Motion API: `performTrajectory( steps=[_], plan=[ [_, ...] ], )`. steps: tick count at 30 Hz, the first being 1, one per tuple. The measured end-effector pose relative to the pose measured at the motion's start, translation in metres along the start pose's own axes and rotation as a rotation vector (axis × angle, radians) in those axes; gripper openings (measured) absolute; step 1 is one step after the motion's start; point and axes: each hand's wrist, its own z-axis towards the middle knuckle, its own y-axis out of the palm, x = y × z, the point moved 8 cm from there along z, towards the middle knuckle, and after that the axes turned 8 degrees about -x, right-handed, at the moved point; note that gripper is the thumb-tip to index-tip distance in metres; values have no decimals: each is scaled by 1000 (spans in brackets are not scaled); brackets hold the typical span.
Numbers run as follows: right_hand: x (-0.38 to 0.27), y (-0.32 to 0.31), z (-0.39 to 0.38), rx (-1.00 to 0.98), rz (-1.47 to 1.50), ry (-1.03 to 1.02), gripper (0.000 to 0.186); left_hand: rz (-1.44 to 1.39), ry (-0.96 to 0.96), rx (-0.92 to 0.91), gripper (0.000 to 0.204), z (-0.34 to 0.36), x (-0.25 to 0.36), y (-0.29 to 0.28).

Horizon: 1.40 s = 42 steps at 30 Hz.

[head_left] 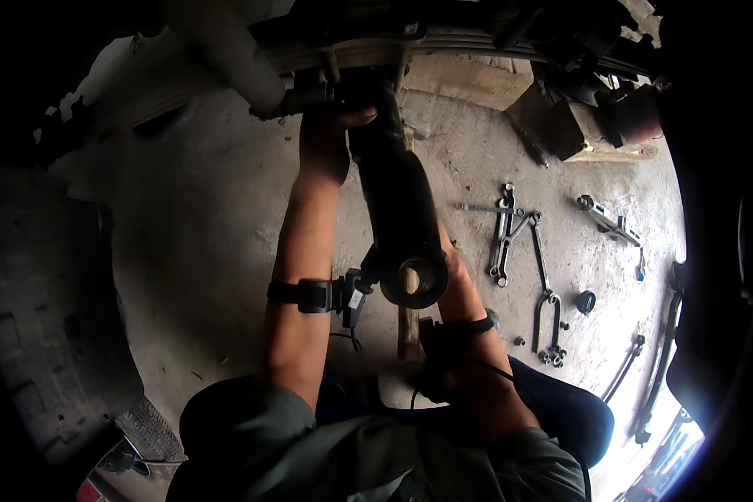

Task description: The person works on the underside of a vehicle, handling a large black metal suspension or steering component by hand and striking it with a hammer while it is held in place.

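Observation:
A long black cylinder, a shock absorber (pixel 397 209), runs from the vehicle underside down toward me, its round eye end (pixel 413 283) nearest the camera. My left hand (pixel 325 138) is raised and wrapped around the upper part of the shock absorber, just under the leaf springs (pixel 443 46). My right hand (pixel 453 266) is mostly hidden behind the lower end of the cylinder and seems to support it from behind. Both forearms wear black straps.
Several wrenches and spanners (pixel 510 234) lie on the concrete floor at right, with small sockets (pixel 552 356) and a round black cap (pixel 586 301). A wooden stick (pixel 408 330) stands below the cylinder. A large tyre (pixel 42 335) fills the left. Wooden blocks (pixel 468 79) sit beyond.

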Motion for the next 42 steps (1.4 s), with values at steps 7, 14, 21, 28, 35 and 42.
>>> performTrajectory(
  steps=[7,14,21,28,35,42],
  plan=[
    [22,4,16,-81,-735,-128,15,-70,0,-73,63,0,15,10],
    [93,11,20,-151,-277,-206,26,157,18,-122,54,1,7,15],
    [123,32,-27,-59,-118,360,28,345,-82,-144,43,12,-16,-36],
    [108,-31,-32,-201,-1068,603,45,383,-195,-177,38,27,-44,-56],
    [114,-138,-54,-163,-1390,395,30,-419,-462,-231,26,-1,-29,21],
    [-17,-154,23,182,-1161,-117,16,-507,-397,-141,21,-11,-15,36]
  ],
)
